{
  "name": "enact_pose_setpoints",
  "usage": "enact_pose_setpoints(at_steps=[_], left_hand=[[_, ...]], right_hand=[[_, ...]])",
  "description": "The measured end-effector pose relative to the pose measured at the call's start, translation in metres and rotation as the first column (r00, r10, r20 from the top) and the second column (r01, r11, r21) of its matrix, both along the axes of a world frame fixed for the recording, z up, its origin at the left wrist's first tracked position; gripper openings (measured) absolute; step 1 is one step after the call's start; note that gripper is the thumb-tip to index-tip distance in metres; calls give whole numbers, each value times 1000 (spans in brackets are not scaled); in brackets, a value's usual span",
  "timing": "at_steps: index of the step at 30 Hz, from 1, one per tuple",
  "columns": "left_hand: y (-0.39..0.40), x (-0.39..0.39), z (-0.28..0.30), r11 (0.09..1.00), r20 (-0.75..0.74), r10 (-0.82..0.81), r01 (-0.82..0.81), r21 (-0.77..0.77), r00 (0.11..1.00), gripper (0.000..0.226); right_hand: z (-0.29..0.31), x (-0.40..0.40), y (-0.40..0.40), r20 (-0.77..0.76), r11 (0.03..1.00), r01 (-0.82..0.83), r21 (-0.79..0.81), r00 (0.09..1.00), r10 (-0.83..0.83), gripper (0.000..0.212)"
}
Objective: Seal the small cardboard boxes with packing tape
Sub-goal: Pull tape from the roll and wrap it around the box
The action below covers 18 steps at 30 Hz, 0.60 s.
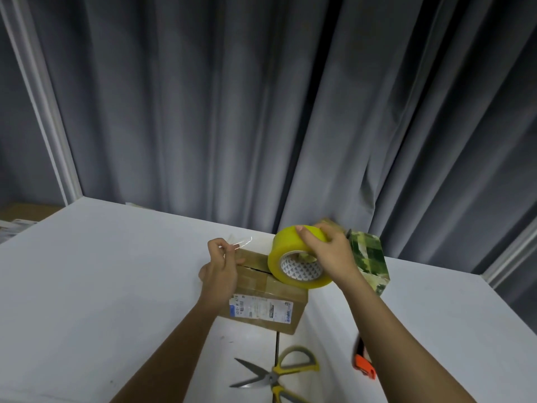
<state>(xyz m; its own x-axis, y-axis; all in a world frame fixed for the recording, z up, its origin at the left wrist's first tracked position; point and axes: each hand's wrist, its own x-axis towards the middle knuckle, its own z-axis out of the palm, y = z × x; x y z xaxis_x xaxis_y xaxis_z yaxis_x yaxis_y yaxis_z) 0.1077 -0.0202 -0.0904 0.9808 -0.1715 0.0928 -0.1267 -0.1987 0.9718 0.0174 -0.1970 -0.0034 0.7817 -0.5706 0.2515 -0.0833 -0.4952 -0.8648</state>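
A small brown cardboard box (270,298) with a white shipping label lies on the white table (101,286), its top flaps closed with a dark seam showing. My right hand (328,251) grips a fat yellow roll of packing tape (290,257), held on edge above the box's far right corner. My left hand (222,263) pinches the clear free end of the tape (242,242) over the box's far left edge. The stretch of tape between the hands is barely visible.
A camouflage-patterned box (370,263) stands behind my right wrist. Open yellow-handled scissors (279,373) lie near the table's front edge, and an orange and black tool (364,367) lies partly under my right forearm. Grey curtains hang right behind the table.
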Motion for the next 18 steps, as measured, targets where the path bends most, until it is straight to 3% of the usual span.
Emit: enact_pose_setpoints(at_steps=[5, 9, 12, 16, 18], left_hand=[[-8, 9, -1, 997, 223, 44, -58, 53, 974, 11], [-14, 17, -9, 994, 209, -16, -7, 108, 978, 13], [-17, 18, -15, 986, 208, 51, -82, 145, 977, 17], [-21, 14, -15, 978, 228, 100, -138, 157, 969, 44], [-22, 13, -17, 980, 231, 111, -145, 135, 967, 40]], right_hand=[[1, -2, 0, -23, 999, -33, 3, 999, 33, 28], [1, 0, 1, -40, 998, -2, -55, 999, 0, 27], [0, 1, -1, -27, 997, -3, -73, 1000, 1, 27], [5, 3, -5, -23, 988, -7, -151, 1000, 4, 28], [7, 4, -6, -40, 980, -16, -196, 999, 8, 27]])
